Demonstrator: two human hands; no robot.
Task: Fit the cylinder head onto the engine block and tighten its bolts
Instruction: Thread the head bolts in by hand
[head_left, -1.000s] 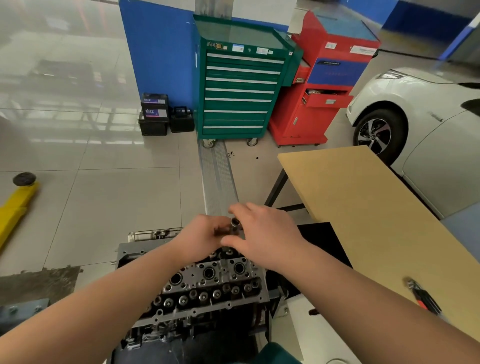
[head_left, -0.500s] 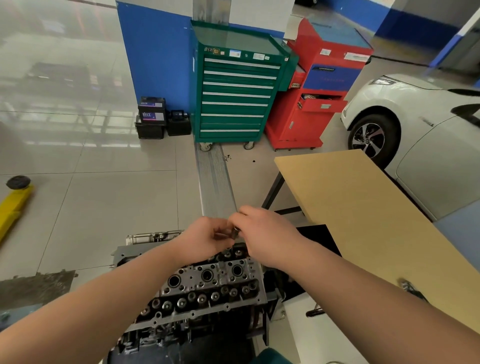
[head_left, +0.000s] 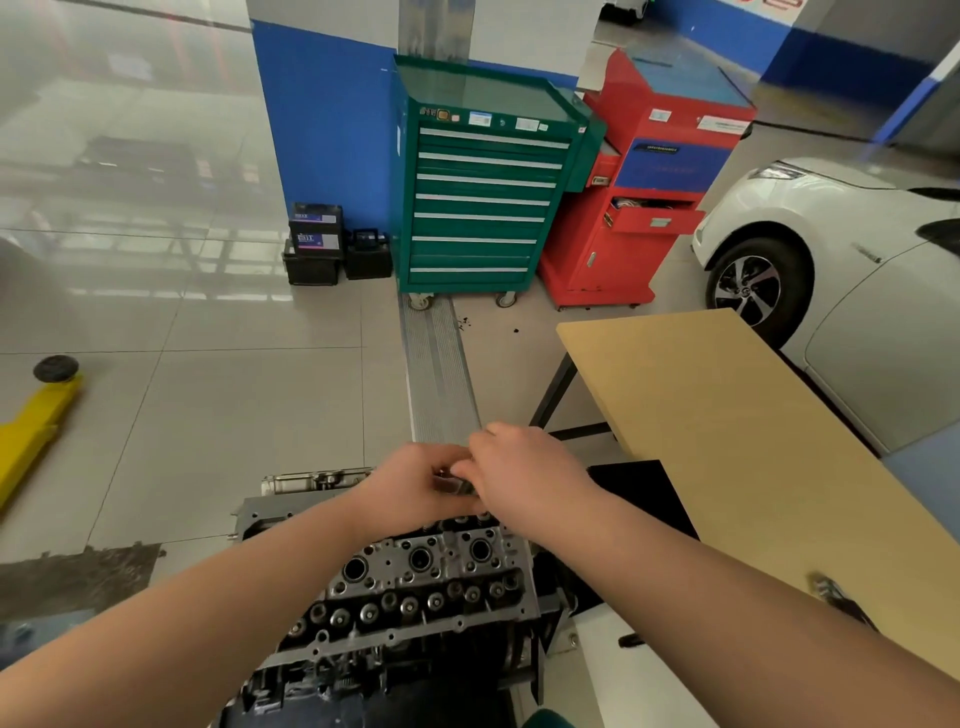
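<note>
A grey cylinder head (head_left: 415, 587) with round bores and rows of bolt holes lies on the engine block (head_left: 363, 675) low in the middle of the view. Just above its far end, my left hand (head_left: 410, 483) and my right hand (head_left: 524, 478) meet. Together their fingers pinch a small dark metal socket-like part (head_left: 453, 484) between them. Most of that part is hidden by my fingers, and the far edge of the head is covered by my hands.
A tan wooden table (head_left: 727, 441) stands to the right, with a tool (head_left: 831, 592) on its near part. Farther off are a green tool cabinet (head_left: 483, 197), a red cabinet (head_left: 649, 197), car batteries (head_left: 332, 249), a white car (head_left: 857, 249) and a yellow lift arm (head_left: 36, 415).
Both hands stay together over the head's far end. The metal part's open end showed one second ago; my fingers now cover more of it. The view has shifted slightly.
</note>
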